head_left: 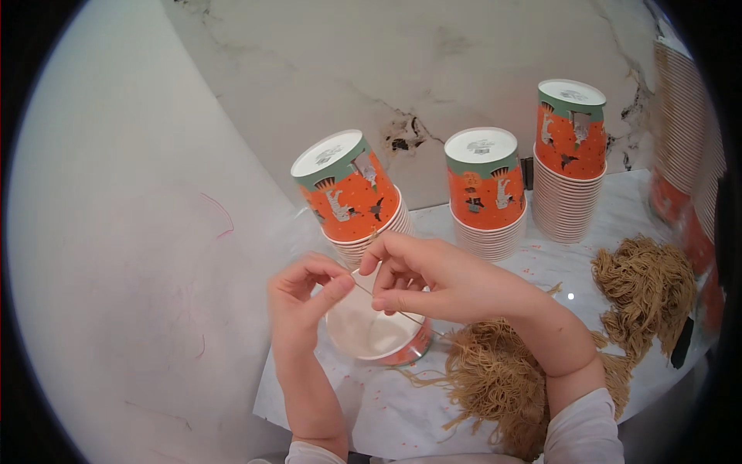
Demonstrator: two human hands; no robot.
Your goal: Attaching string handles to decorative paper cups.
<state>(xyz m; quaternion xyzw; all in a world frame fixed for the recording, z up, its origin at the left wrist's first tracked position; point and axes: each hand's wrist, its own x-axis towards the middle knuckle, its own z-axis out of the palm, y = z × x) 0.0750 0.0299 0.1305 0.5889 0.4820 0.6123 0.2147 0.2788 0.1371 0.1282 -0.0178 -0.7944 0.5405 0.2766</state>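
Observation:
My left hand (305,290) is closed in a pinch, thumb against forefinger, on a thin tan strand of yarn (363,288). My right hand (425,278) is curled across from it, its thumb and fingers closed about the same strand, though the exact grip is partly hidden. The strand slants down past the right thumb toward a tangled heap of tan yarn (495,387) under my right forearm. Both hands are above an open paper cup (410,352), white inside with an orange and green outside. Part of its rim is hidden by my hands.
Behind the hands stand nested stacks of upside-down orange and green cups, at left (348,201), middle (483,193) and right (572,147). More cups (680,124) rise at the far right. A second yarn heap (645,286) lies there, beside a black object (682,342). A white sheet (325,402) covers the table.

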